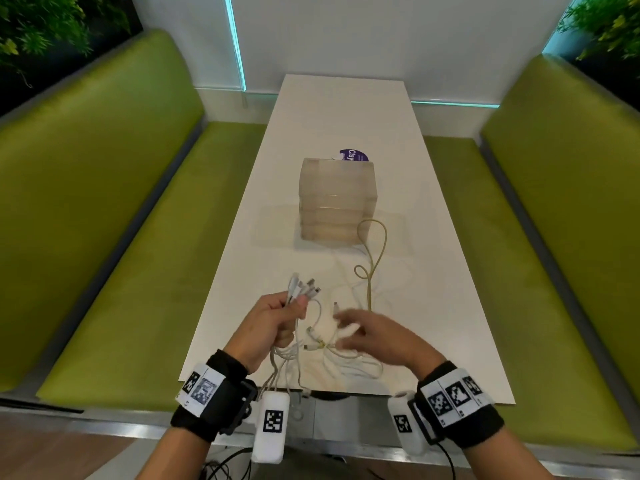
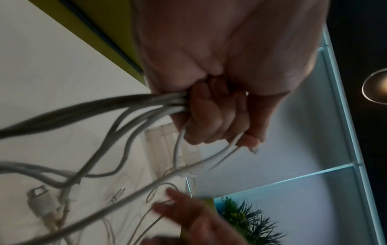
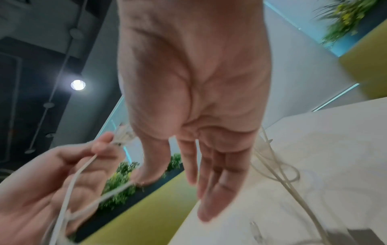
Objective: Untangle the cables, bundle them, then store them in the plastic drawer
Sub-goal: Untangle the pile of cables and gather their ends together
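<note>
My left hand (image 1: 277,323) is raised over the near end of the white table (image 1: 346,109) and grips a bunch of white cables (image 1: 301,291) with their plugs fanned out above the fist. In the left wrist view the fingers (image 2: 207,119) curl round the cords (image 2: 125,106). My right hand (image 1: 363,332) hovers beside it, blurred, with straight fingers (image 3: 211,179) holding nothing, over loose white cables (image 1: 349,365) on the table. A beige braided cable (image 1: 372,258) loops toward the translucent plastic drawer unit (image 1: 337,199), whose drawers look closed.
A purple round label (image 1: 354,156) lies behind the drawer unit. Green bench seats (image 1: 138,271) flank the table on both sides. Cords from my left hand hang over the table's near edge (image 1: 284,382). Plants stand in the far corners.
</note>
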A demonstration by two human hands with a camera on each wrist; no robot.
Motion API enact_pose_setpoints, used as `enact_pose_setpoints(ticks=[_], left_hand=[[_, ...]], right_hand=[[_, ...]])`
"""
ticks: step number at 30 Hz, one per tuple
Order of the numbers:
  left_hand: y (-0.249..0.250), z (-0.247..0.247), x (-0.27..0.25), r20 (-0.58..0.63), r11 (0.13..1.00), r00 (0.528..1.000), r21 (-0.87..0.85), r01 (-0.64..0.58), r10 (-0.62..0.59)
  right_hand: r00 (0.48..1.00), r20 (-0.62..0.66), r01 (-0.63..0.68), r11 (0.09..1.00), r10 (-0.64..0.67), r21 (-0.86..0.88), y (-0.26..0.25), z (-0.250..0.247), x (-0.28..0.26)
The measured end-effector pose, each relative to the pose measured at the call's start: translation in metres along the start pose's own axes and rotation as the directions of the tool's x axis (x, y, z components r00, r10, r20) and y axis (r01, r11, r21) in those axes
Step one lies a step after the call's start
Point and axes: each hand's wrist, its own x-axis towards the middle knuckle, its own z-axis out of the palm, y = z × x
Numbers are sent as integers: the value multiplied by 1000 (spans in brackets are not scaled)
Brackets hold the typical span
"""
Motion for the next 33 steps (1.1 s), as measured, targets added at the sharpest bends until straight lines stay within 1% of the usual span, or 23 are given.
enact_pose_setpoints(ticks=[1,2,3,5,7,11,13,14,15,17,19,20,21,23,24,25,26,27,29,30,31,32,33], left_hand=[[-1,2,-1,36,1000,999,14,16,-16],[-2,4,-2,70,999,997,32,29,-31],[-3,6,-3,99,998,994,54,40,-45],[-3,9,-4,141,994,988,96,47,-61],[-3,10,-4,161,992,985,122,44,-64],[-3,9,-5,183,989,981,143,43,-69],[-4,9,-6,153,984,987,177,13,-41],[-5,9,-6,119,981,993,193,-2,-22],[-6,8,-6,73,979,997,204,-17,2],[-8,5,-3,-45,980,997,192,-50,60],[-8,0,-2,-149,992,985,100,-77,92],[-7,-2,-1,-179,995,979,47,-92,99],[-6,-4,-1,-197,994,975,8,-105,104],[-4,-7,-2,-210,992,971,-40,-122,111],[-3,-9,-3,-212,990,971,-57,-128,113],[-2,-10,-3,-215,988,970,-76,-131,112],[-2,-11,-3,-219,987,970,-95,-132,109],[-2,-11,-4,-220,985,970,-112,-133,106],[-2,-11,-5,-217,983,971,-128,-131,101],[-2,-11,-6,-213,983,972,-129,-129,99],[-3,-10,-6,-211,983,973,-129,-127,98],[-3,-9,-5,-210,983,973,-131,-126,96],[-4,-8,-5,-209,983,973,-132,-124,95]], right_hand=[[995,-91,57,993,-48,103,-3,-5,-1],[984,-151,122,975,-94,185,-6,-8,-1],[975,-176,181,951,-139,251,-11,-11,-2],[965,-159,253,906,-210,339,-21,-11,-5],[961,-141,275,882,-238,382,-27,-9,-6],[965,-140,263,827,-222,497,-31,-2,-9],[968,-134,252,801,-214,543,-32,0,-12],[972,-125,236,802,-200,549,-31,0,-13],[977,-103,213,816,-187,538,-30,0,-15],[986,-1,146,863,-166,483,-25,1,-18],[980,129,84,904,-151,420,-19,6,-20],[972,176,90,935,-158,342,-14,11,-21],[963,209,124,967,-172,221,-9,16,-20],[942,283,194,981,-178,-28,1,28,-18],[936,314,201,975,-161,-98,6,33,-17],[933,327,199,972,-150,-122,11,37,-15],[940,310,184,976,-140,-116,14,41,-14],[956,263,157,984,-130,-86,17,44,-13],[993,96,63,998,-64,12,21,45,-9],[1000,0,25,998,-25,52,21,45,-6],[996,-86,-1,998,6,56,23,45,-2],[989,-145,-23,1000,26,20,24,45,2],[987,-158,-46,999,41,-24,24,45,6]])
